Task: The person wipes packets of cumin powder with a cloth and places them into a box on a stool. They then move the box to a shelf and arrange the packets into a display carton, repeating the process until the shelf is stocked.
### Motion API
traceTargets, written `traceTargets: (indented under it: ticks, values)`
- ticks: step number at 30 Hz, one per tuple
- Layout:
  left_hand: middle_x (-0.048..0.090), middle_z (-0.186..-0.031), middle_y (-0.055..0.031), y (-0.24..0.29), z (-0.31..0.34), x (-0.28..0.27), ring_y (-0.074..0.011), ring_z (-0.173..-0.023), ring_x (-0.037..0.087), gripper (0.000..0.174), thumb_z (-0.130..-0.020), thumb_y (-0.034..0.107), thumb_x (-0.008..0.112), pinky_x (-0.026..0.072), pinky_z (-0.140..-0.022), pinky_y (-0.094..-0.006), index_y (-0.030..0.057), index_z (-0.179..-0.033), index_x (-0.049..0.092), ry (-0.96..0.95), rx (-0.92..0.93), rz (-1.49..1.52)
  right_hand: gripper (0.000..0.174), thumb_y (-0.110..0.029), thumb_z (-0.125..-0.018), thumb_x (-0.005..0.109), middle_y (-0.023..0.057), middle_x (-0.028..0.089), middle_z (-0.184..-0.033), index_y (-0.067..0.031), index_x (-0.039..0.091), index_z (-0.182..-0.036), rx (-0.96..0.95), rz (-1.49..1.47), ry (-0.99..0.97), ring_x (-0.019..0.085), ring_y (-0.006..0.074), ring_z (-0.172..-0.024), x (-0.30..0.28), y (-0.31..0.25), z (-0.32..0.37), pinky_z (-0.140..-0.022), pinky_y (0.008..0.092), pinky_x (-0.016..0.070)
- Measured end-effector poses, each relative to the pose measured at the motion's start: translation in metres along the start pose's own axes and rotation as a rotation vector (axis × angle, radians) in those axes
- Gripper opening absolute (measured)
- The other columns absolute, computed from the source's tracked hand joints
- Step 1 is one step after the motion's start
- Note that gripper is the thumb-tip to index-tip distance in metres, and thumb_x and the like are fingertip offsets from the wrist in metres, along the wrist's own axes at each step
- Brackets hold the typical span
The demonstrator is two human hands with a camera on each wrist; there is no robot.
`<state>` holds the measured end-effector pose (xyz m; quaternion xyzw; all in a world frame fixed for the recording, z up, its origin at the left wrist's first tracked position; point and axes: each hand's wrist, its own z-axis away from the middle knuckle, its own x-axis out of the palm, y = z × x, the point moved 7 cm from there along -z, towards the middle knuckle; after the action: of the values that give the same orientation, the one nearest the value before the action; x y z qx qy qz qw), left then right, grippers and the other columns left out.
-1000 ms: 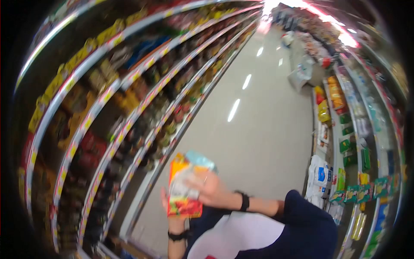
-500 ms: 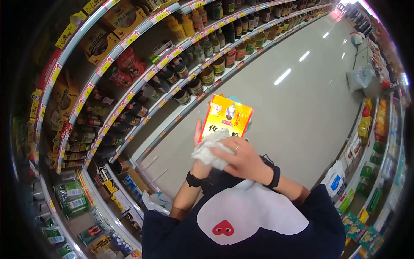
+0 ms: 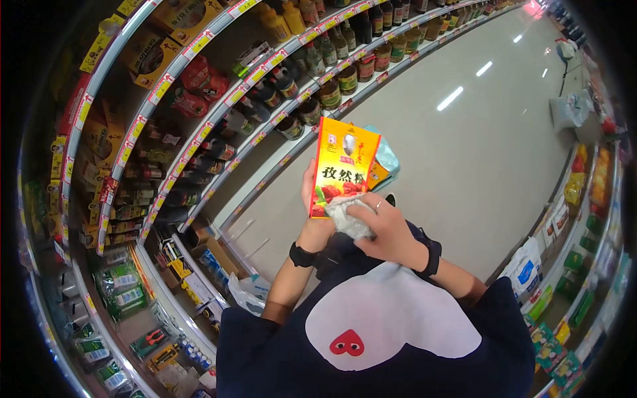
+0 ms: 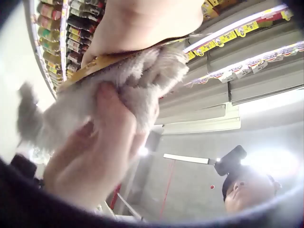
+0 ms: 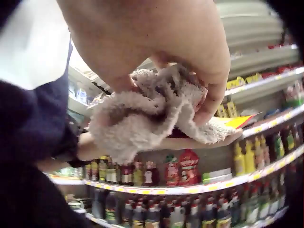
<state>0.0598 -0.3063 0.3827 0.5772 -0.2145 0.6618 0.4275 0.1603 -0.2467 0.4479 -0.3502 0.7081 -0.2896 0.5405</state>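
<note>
In the head view, my left hand (image 3: 318,230) holds a yellow and red cumin powder packet (image 3: 345,154) from beneath and along its left edge. Most of its fingers are hidden under the packet. Behind the packet's right side, an orange packet (image 3: 377,176) and a pale blue, textured thing (image 3: 387,151) stick out. My right hand (image 3: 388,232), with a ring on one finger, grips a crumpled whitish cloth (image 3: 350,216) against the packet's lower end. The right wrist view shows the fluffy cloth (image 5: 137,118) bunched under the curled fingers, over the left hand (image 5: 202,143).
Curved shelves of bottles and jars (image 3: 348,79) run along the left, with hanging packs (image 3: 123,285) lower down. A tiled aisle floor (image 3: 478,159) stretches ahead. To the right are more shelves and a white packet (image 3: 523,268). A plastic bag (image 3: 572,109) stands farther off.
The head view has turned, and both hands now appear farther right and higher. The cloth has slid to the packet's lower end, uncovering the printed name and picture.
</note>
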Motion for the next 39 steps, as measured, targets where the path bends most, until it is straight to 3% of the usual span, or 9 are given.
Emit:
traceTargets:
  ticks: [7,11,17,19,25,27,31,37,39]
  values:
    - [0.018,-0.156,-0.0161,-0.008,0.000,0.039,-0.0246,-0.145,0.014,0.065,-0.097,0.026,0.050,0.0128,-0.117,-0.0384,0.0040,-0.151,0.019,-0.081,0.652,-1.532,0.070,-0.010,-0.078,0.071,0.0089,0.049,-0.129,-0.0045,0.038,-0.140,0.430,-0.837,-0.024,0.046,0.0180,-0.121,-0.007,0.054,-0.001,-0.103,0.0329,0.0375]
    - [0.017,-0.157,-0.0144,-0.004,-0.007,0.050,-0.0245,-0.145,0.016,0.067,-0.096,0.025,0.053,0.0136,-0.118,-0.0396,0.0042,-0.151,0.020,-0.041,0.551,-1.132,0.067,-0.008,-0.082,0.068,0.0105,0.055,-0.127,-0.0014,0.037,-0.141,0.349,-0.721,0.038,0.049,0.0171,-0.120,-0.022,0.091,0.006,-0.101,0.0314,0.0403]
    - [0.033,-0.150,-0.0151,0.000,-0.021,0.015,-0.0263,-0.135,0.038,0.063,-0.093,0.016,0.058,0.0323,-0.110,-0.0386,0.0030,-0.147,0.028,0.105,0.394,-0.885,0.041,-0.009,-0.089,0.062,0.0119,0.061,-0.124,0.0030,0.052,-0.126,0.672,-1.500,0.102,0.061,0.0154,-0.108,-0.037,0.124,0.021,-0.093,0.0308,0.0495]
    - [0.051,-0.136,-0.0138,-0.032,-0.020,-0.033,-0.0237,-0.121,0.054,0.055,-0.092,0.013,0.059,0.0445,-0.101,-0.0365,0.0021,-0.141,0.037,0.318,-0.038,-0.536,0.036,-0.013,-0.090,0.064,0.0128,0.062,-0.121,0.0033,0.055,-0.121,0.748,-1.255,-0.033,0.061,0.0148,-0.107,-0.028,0.128,0.024,-0.091,0.0297,0.0496]
    - [0.059,-0.125,-0.0148,-0.058,-0.023,-0.089,-0.0243,-0.117,0.059,0.043,-0.094,0.012,0.058,0.0487,-0.096,-0.0350,0.0011,-0.133,0.044,0.510,-0.004,-0.441,0.045,-0.019,-0.083,0.072,0.0136,0.058,-0.103,0.0022,0.052,-0.118,0.770,-0.640,0.317,0.058,0.0224,-0.096,-0.044,0.203,0.055,-0.086,0.0341,0.0458]
    - [0.059,-0.126,-0.0143,-0.083,-0.020,-0.114,-0.0238,-0.117,0.058,0.043,-0.097,0.019,0.055,0.0483,-0.097,-0.0354,0.0008,-0.134,0.044,0.545,-0.260,-0.646,0.047,-0.011,-0.082,0.066,0.0164,0.049,-0.108,0.0010,0.046,-0.123,0.580,-0.375,0.412,0.051,0.0270,-0.104,-0.058,0.202,0.049,-0.093,0.0364,0.0418]
    - [0.060,-0.124,-0.0115,-0.138,-0.029,-0.130,-0.0218,-0.114,0.059,0.041,-0.099,0.027,0.048,0.0432,-0.102,-0.0368,0.0009,-0.132,0.048,0.528,-0.321,-0.161,0.056,-0.001,-0.072,0.059,0.0230,0.043,-0.122,-0.0030,0.044,-0.126,0.467,-0.192,0.105,0.042,0.0399,-0.117,0.002,0.207,0.040,-0.101,0.0436,0.0351]
    - [0.064,-0.114,-0.0088,-0.113,-0.042,-0.236,-0.0221,-0.110,0.060,0.037,-0.088,0.012,0.053,0.0447,-0.097,-0.0348,0.0000,-0.123,0.055,0.774,-0.183,-0.444,0.048,-0.002,-0.072,0.057,0.0153,0.058,-0.105,-0.0067,0.050,-0.120,0.709,-0.550,-0.126,0.058,0.0377,-0.096,0.068,0.293,0.073,-0.084,0.0398,0.0478]
    - [0.064,-0.113,-0.0079,-0.094,-0.064,-0.260,-0.0219,-0.106,0.061,0.037,-0.086,0.008,0.052,0.0459,-0.095,-0.0333,-0.0035,-0.121,0.055,0.631,-0.213,-0.868,0.047,-0.010,-0.074,0.067,0.0123,0.061,-0.090,-0.0100,0.055,-0.119,0.630,-0.239,0.133,0.061,0.0341,-0.080,0.053,0.331,0.065,-0.073,0.0398,0.0499]
